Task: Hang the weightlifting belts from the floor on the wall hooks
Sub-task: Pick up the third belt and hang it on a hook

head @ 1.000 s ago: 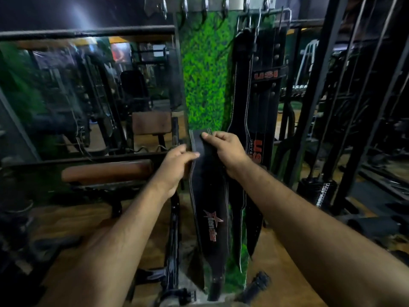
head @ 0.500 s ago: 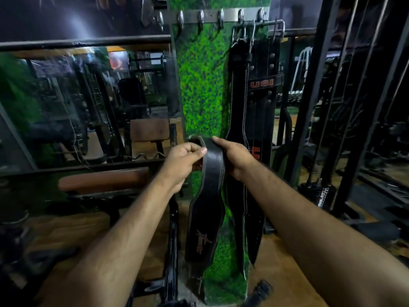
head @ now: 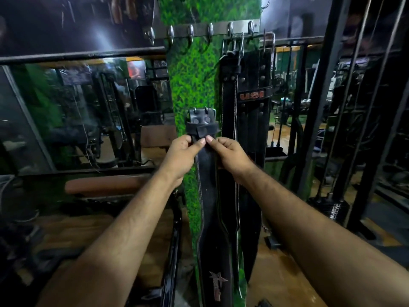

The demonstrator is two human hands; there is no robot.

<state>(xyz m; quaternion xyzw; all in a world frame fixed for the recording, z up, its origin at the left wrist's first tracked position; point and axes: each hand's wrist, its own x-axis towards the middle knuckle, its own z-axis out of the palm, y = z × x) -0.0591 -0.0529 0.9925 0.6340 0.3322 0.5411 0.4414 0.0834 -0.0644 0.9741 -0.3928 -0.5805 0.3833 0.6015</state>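
Note:
A black weightlifting belt [head: 209,196] with a red star logo hangs straight down in front of the green pillar, its metal buckle [head: 201,117] on top. My left hand [head: 180,155] and my right hand [head: 232,156] both pinch it just below the buckle, thumbs almost touching. Well above the buckle runs a metal hook rail [head: 212,29] with several bare hooks on its left part. Two black belts [head: 247,103], one marked USI, hang by their buckles from the rail's right hooks, right beside the held belt.
A grass-patterned pillar [head: 192,85] carries the rail. A padded brown bench [head: 104,185] and its black frame stand at lower left. Mirrors fill the left wall. A black cable-machine frame [head: 318,96] with a weight stack stands on the right. The floor is brown.
The belt rose and turned so its buckle end now points up. Both hands shifted from the plain strap end to just under the buckle. The view tilted upward, showing the whole hook rail.

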